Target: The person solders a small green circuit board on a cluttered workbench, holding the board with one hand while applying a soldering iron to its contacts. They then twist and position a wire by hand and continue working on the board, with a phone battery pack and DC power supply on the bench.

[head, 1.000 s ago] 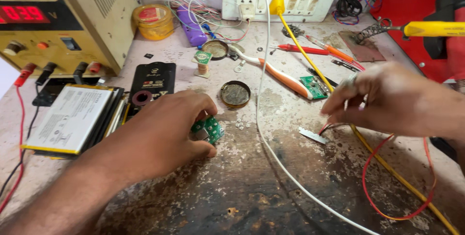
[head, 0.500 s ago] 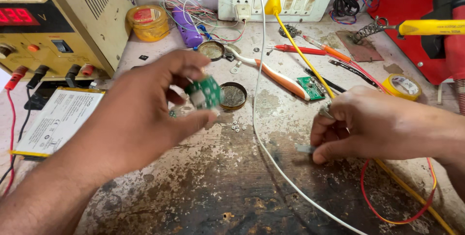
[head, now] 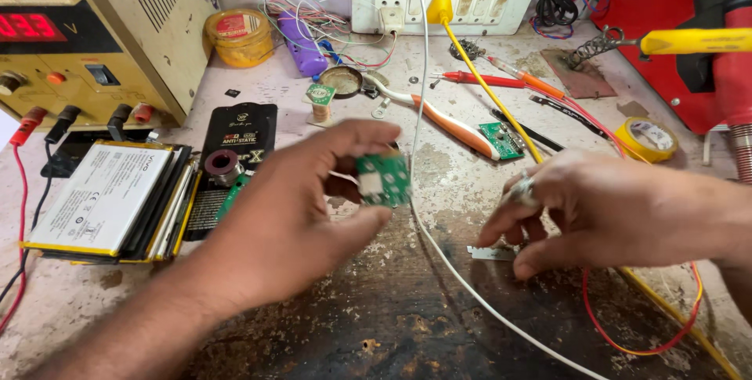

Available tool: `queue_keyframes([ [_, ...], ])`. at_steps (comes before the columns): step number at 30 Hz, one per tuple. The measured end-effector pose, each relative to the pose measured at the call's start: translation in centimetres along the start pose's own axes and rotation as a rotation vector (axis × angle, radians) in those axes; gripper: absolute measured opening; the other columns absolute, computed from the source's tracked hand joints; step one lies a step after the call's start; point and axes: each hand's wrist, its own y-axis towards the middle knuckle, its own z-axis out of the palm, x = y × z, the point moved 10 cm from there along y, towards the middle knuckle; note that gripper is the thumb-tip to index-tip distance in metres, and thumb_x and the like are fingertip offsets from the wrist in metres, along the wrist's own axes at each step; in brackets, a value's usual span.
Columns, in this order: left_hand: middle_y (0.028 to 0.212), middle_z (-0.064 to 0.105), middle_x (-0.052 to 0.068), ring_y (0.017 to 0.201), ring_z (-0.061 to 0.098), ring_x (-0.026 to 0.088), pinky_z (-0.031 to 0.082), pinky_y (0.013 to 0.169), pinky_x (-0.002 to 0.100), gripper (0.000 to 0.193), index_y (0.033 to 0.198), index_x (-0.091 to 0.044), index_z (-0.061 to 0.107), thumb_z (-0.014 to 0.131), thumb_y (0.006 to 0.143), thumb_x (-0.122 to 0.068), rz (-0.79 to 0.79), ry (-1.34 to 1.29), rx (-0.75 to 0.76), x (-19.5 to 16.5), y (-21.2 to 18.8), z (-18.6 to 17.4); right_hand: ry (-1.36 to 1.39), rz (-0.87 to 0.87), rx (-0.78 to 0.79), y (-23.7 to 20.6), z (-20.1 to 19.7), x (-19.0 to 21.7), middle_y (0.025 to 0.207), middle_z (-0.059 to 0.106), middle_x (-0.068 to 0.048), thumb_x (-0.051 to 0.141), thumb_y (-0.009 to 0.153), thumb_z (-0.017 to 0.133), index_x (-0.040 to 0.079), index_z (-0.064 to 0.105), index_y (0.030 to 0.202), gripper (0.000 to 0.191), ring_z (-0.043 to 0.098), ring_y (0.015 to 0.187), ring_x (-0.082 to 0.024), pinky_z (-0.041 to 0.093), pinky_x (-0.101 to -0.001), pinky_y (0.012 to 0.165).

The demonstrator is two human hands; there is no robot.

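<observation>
Green circuit board point(head: 383, 179) sits pinched between the thumb and fingers of my left hand point(head: 301, 219), lifted above the worn workbench point(head: 329, 325). My right hand point(head: 583, 211) is down on the bench, fingertips closing on a small metal blade point(head: 489, 252). A white cable point(head: 439, 255) runs between both hands.

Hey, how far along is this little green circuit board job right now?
Done: the small green circuit board is off the bench, pinched in the left hand. In hand: the right hand reaches down to a thin metal strip on the workbench. Left: the yellow-handled soldering iron sits untouched in its stand, so no soldering appears underway.
</observation>
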Motion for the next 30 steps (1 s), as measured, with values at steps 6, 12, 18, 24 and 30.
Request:
queue_keyframes([
  [6,0.122,0.074,0.001,0.094,0.071,0.011,0.061,0.085,0.027,0.059,0.135,-0.011,0.062,0.08,0.08,-0.014,-0.108,-0.033,0.011,0.7,-0.2,1.7,0.149,-0.423,0.03,0.0,0.9,4.7,0.1,0.074,0.004,0.031,0.087,0.081,0.016,0.081,0.113,0.03,0.071,0.091,-0.013,0.061,-0.0288,0.073],
  [12,0.122,0.072,0.001,0.098,0.072,0.008,0.061,0.086,0.026,0.055,0.135,-0.01,0.062,0.08,0.082,-0.012,-0.038,-0.121,-0.041,0.0,-0.2,1.6,0.041,-0.544,-0.014,-0.4,0.7,5.1,0.096,0.072,0.003,0.027,0.087,0.083,0.016,0.083,0.101,0.018,0.065,0.098,-0.015,0.055,-0.0316,0.081],
  [18,0.111,0.072,0.001,0.094,0.071,0.008,0.063,0.085,0.025,0.053,0.137,-0.01,0.062,0.075,0.086,-0.006,-0.042,-0.254,-0.029,0.0,-0.4,2.0,-0.034,-0.324,-0.008,-0.2,1.5,3.4,0.097,0.067,0.005,0.026,0.085,0.082,0.016,0.08,0.093,0.013,0.064,0.095,-0.013,0.058,-0.0314,0.079],
  [24,0.124,0.067,0.002,0.098,0.068,0.009,0.062,0.087,0.026,0.053,0.138,-0.008,0.06,0.074,0.087,0.001,0.014,-0.314,-0.071,-0.9,-0.4,1.7,-0.106,-0.098,-0.052,-0.1,1.2,2.2,0.09,0.081,0.004,0.033,0.081,0.081,0.023,0.08,0.104,0.025,0.077,0.088,-0.013,0.06,-0.0332,0.078],
  [30,0.123,0.067,0.003,0.106,0.069,0.01,0.06,0.092,0.027,0.052,0.137,-0.009,0.061,0.072,0.088,0.003,0.099,-0.181,-0.117,-2.0,-0.6,1.1,-0.197,0.064,-0.046,-0.8,0.7,3.2,0.082,0.084,0.004,0.038,0.082,0.078,0.027,0.082,0.102,0.024,0.08,0.082,-0.014,0.061,-0.035,0.075],
])
